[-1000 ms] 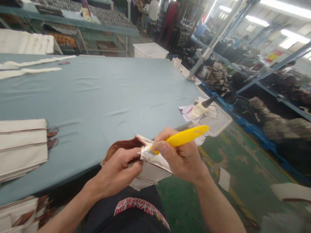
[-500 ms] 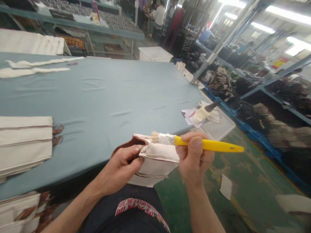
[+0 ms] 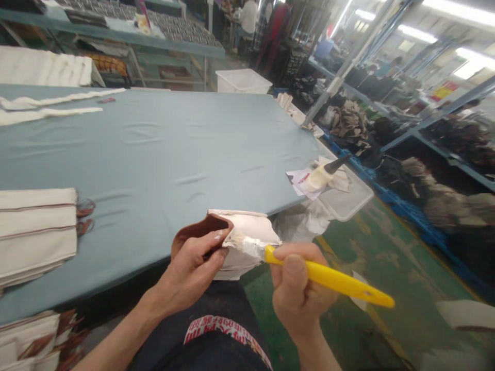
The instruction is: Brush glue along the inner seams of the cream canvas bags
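My left hand (image 3: 191, 268) grips a folded cream fabric piece with a brown leather flap (image 3: 235, 234), holding it just past the near edge of the blue table (image 3: 162, 149). My right hand (image 3: 299, 291) is closed around a yellow-handled brush (image 3: 328, 281). The brush's glue-caked bristles touch the top of the fabric piece beside my left thumb. The handle points down to the right.
A stack of cream fabric pieces (image 3: 36, 232) lies at the table's left edge, more below (image 3: 27, 340). White strips (image 3: 50, 105) rest at the far left. A glue pot with a black brush (image 3: 323, 175) sits on a clear tray (image 3: 346, 198) at the right. A white bin (image 3: 242, 80) stands behind. Green floor at the right.
My right hand dropped lower and swung the brush over, so its handle now points down-right and the bristles press on the fabric's upper face. My left hand kept its hold.
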Available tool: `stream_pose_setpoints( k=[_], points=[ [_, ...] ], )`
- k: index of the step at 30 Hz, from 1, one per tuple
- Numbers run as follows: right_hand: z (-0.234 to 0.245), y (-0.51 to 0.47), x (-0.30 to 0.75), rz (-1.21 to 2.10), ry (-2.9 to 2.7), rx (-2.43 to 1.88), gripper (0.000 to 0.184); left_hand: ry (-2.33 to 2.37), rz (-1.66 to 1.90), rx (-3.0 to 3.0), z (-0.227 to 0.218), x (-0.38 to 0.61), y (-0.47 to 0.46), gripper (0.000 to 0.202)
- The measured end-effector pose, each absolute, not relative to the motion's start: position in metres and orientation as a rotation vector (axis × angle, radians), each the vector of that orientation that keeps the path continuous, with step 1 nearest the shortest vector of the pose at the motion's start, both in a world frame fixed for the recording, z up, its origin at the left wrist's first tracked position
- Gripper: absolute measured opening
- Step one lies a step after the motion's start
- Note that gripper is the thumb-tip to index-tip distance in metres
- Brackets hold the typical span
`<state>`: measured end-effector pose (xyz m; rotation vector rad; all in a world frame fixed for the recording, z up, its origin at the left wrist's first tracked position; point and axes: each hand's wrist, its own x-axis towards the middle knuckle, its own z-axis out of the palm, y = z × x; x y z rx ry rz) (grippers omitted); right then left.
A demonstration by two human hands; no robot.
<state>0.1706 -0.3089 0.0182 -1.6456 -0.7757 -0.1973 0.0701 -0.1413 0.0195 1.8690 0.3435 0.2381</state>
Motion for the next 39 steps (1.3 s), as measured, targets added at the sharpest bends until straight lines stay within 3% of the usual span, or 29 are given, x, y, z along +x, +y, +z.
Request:
stream_pose_setpoints(
  k=[13,18,26,33,39],
  points=[
    [0.047,-0.285,0.166,0.133,-0.847,-1.618,0.022,0.245,0.215,1.906,0.011,0.071,-0.143,0.026],
    [0.049,-0.292,0.194,0.025,-0.563,-1.608,0.036,0.364,0.293,1.938,0.006,0.067,-0.140,0.027],
    [0.025,-0.275,0.219,0.445,-0.515,-1.477,0.052,0.338,0.183,1.837,0.007,0.067,-0.138,0.032],
    [0.042,-0.283,0.239,0.421,-0.777,-1.643,0.047,0.285,0.102,1.791,0.005,0.069,-0.133,0.035],
    [0.055,-0.264,0.236,0.455,-1.089,-1.554,0.040,0.270,0.066,1.670,0.008,0.077,-0.135,0.025]
  ],
)
